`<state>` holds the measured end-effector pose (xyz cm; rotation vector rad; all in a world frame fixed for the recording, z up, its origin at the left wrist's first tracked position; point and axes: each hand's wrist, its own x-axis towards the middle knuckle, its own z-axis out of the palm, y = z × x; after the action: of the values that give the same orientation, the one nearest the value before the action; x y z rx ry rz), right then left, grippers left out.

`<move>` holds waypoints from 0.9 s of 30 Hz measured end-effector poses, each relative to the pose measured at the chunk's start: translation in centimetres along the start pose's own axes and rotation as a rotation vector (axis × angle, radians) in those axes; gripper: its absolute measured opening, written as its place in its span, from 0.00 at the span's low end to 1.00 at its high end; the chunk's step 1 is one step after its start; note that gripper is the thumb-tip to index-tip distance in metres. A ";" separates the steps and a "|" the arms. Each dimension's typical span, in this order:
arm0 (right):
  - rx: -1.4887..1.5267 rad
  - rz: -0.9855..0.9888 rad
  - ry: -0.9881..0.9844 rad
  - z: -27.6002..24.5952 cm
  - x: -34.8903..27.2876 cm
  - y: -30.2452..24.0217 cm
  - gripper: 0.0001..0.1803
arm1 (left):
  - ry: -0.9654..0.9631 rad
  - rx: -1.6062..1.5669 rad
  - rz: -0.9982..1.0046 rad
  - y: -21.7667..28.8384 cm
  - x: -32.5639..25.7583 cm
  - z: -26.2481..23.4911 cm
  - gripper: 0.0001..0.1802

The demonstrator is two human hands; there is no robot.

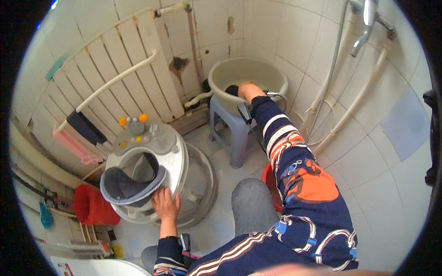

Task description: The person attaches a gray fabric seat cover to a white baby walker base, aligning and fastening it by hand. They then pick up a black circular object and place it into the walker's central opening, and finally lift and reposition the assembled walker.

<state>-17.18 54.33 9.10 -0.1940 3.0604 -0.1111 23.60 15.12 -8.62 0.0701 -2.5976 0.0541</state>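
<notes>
On the left stands a round white-and-grey baby walker [176, 161] with a dark padded seat [126, 186] and orange toy knobs. My left hand [165, 204] rests against its near edge beside the seat, fingers stretched out and a little apart. Farther off, my right hand [251, 91] reaches down over the rim into a pale green basin [248, 66]. A black thing [232, 90] lies in the basin by that hand; its kind is not clear. The right fingers are mostly hidden, so their grip does not show.
The basin sits on a grey-blue plastic stool [237, 133]. A red bucket [92, 205] stands at the left. Part of another red container [271, 184] shows beside my knee. A tap [366, 27] and hose hang on the right wall; a white radiator [124, 69] lines the left wall.
</notes>
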 end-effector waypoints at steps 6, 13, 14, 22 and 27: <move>-0.163 0.011 0.704 -7.7 -6.3 1.7 0.35 | 0.037 -0.042 -0.008 -0.2 -0.5 0.3 0.30; -0.846 -0.124 1.456 -27.5 -21.1 11.3 0.37 | 0.056 -0.015 0.001 -0.3 -0.7 0.1 0.29; -0.968 0.100 1.271 -29.8 -23.0 12.8 0.36 | 0.076 -0.041 0.009 -0.3 -0.7 0.1 0.28; -1.298 0.521 0.872 -30.2 -27.3 13.6 0.39 | 0.001 -0.099 -0.015 -0.7 -0.6 -1.0 0.28; -0.893 -0.097 1.420 -25.7 -26.6 6.3 0.33 | 0.222 -0.293 -0.017 -2.7 -2.6 -4.0 0.32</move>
<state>6.37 65.69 36.03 -0.4450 4.0555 1.9061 28.02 12.78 -6.45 -0.0194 -2.3560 -0.3077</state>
